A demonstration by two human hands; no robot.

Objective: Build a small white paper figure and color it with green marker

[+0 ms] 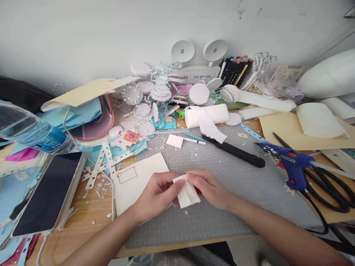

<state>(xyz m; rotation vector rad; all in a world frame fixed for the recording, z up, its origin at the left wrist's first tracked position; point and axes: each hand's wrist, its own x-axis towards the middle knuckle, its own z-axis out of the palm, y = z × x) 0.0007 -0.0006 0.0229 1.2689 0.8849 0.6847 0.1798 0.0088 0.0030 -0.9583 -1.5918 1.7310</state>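
Observation:
Between both hands, over the front of the grey cutting mat (235, 218), is a small piece of white paper (189, 197). My left hand (159, 192) pinches its upper left part, thumb on top. My right hand (209, 188) grips the upper right corner with thumb and fingers closed. A faint brownish mark shows on the paper near the thumbs. Under and beside my left hand lies a cream sheet (138, 192) with a rectangle drawn on it. A small star-shaped scrap (186, 212) rests on the mat just below the paper.
A black-handled knife (238, 153) lies on the mat beyond my hands. To the right are a blue glue gun (296, 166) and black scissors (330, 188). A phone (50, 192) and a water bottle (36, 129) stand left. White rolls (219, 112) and craft pieces crowd the back.

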